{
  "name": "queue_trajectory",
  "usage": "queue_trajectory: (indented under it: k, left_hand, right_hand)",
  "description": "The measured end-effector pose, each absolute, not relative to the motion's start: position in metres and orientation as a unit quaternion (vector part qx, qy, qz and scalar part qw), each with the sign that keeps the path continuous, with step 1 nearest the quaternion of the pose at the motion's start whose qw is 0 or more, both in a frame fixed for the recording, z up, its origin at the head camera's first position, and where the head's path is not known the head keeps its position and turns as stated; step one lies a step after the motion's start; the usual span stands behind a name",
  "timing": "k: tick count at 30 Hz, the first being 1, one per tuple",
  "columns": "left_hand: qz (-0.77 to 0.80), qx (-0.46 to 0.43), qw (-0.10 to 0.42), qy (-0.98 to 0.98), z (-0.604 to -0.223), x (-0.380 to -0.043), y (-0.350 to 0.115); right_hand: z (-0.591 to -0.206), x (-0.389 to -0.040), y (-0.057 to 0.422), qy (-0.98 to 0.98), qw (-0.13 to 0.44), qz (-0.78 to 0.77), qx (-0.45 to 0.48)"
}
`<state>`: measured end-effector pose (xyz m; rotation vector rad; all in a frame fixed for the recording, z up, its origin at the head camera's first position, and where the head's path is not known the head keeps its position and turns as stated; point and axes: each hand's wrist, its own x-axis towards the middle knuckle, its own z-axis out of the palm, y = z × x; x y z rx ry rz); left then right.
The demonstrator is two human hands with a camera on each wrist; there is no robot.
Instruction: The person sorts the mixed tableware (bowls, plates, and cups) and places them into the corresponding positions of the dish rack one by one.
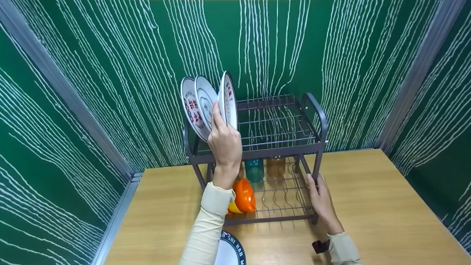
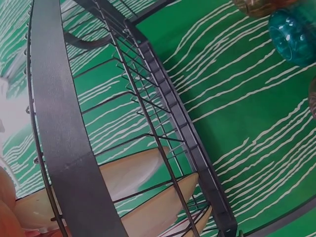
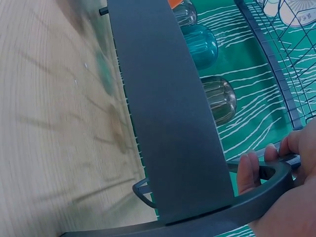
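A dark metal two-tier dish rack [image 1: 257,151] stands on the table. My left hand [image 1: 225,145] grips a white plate with red writing [image 1: 229,97], held upright at the left part of the top tier. To its left lean two more plates, one with a blue-grey pattern [image 1: 204,96] and one with red marks [image 1: 189,103]. In the left wrist view, plate undersides [image 2: 153,212] show through the wires. My right hand [image 1: 323,200] holds the rack's right front leg; in the right wrist view its fingers [image 3: 248,170] curl round the frame.
On the lower tier are an orange bowl [image 1: 244,195] with yellow beneath, a teal glass [image 1: 254,171] and an amber glass [image 1: 276,167]. A plate with a dark lettered rim [image 1: 233,244] lies in front of the rack. Green walls [image 1: 110,73] enclose the wooden table [image 1: 371,206].
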<state>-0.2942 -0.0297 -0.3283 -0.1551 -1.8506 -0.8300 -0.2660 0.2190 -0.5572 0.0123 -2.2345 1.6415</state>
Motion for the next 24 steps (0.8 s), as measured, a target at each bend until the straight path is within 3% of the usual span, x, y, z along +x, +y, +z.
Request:
queue_trajectory:
  k: [12, 24]
  left_hand:
    - [-0.344, -0.061, 0.534, -0.77, -0.3286, -0.2999, -0.0282]
    - [-0.334, -0.047, 0.484, -0.807, -0.325, -0.3002, -0.0285]
  right_hand:
    - [-0.5598, -0.266, 0.2169, -0.796, 0.192, 0.574, 0.011]
    - [-0.5602, -0.2659, 0.2176, -0.788, 0.186, 0.587, 0.006]
